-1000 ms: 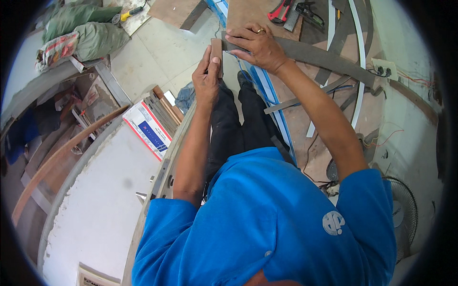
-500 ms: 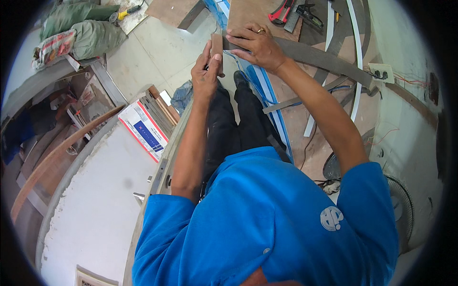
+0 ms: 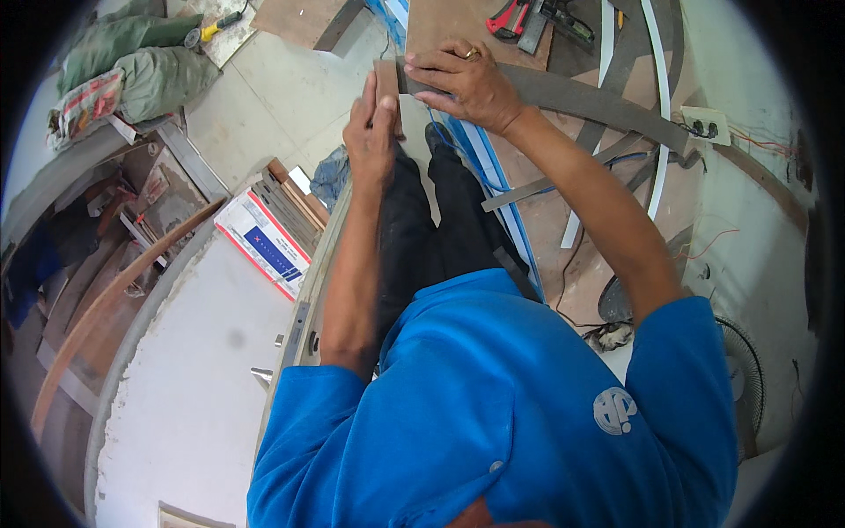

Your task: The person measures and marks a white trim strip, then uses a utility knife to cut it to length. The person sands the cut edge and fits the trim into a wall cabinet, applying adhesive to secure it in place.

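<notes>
Fingers of the right hand (image 3: 465, 86): spread and curled down over the near end of a long dark curved strip (image 3: 598, 101), pressing it flat, a ring on one finger. Fingers of the left hand (image 3: 371, 132): closed together, thumb and fingertips pinching the lower edge of a small brown wooden piece (image 3: 385, 81) that stands just left of the strip's end, touching it. Curved strip: grey-brown, runs from the hands to the far right, arcing down toward a white socket block (image 3: 706, 125) at the right wall. Brown board (image 3: 458, 25): lies far, beyond the hands, under the strip's end. Red-handled pliers (image 3: 509, 18): on the far edge of that board, beside a dark tool. White curved trim strip (image 3: 658, 106): right of the hands, crossing the dark strip. Blue-edged panel (image 3: 488, 176): on the floor below the right forearm, beside the person's dark trousers (image 3: 431, 229). Person's blue shirt (image 3: 493, 405): fills the near centre. Red, white and blue carton (image 3: 264, 242): left of the left forearm, with wood offcuts stacked at its far side. Green sacks (image 3: 141, 66): far left. Yellow-handled tool (image 3: 211, 26): far left, on a pale slab. Floor fan (image 3: 739, 387): near right, partly seen.
</notes>
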The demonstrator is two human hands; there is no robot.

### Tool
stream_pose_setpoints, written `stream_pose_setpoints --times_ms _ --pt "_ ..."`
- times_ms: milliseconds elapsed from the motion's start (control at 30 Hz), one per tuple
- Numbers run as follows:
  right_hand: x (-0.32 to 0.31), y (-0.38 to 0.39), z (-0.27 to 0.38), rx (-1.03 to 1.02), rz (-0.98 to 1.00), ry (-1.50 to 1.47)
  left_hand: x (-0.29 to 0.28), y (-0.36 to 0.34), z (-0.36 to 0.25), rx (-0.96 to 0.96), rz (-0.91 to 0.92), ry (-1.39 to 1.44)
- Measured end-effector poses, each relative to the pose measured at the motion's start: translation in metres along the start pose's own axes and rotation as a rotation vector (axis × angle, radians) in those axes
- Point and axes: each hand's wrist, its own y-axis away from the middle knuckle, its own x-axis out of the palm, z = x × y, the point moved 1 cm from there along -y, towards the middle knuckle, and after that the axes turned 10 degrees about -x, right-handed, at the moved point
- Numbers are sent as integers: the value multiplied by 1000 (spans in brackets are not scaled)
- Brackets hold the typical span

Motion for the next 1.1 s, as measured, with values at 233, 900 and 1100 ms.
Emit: stream_pose_setpoints --times_ms 233,900,1100 --pt "-3 -3 -4 12 65 -5 -1 -9 15 84 -8 -26" --pt "-32 -15 19 23 95 -57 -94 23 -10 -87 370 1110" --pt "-51 -30 18 57 35 -187 -89 32 -36 12 371 1024"
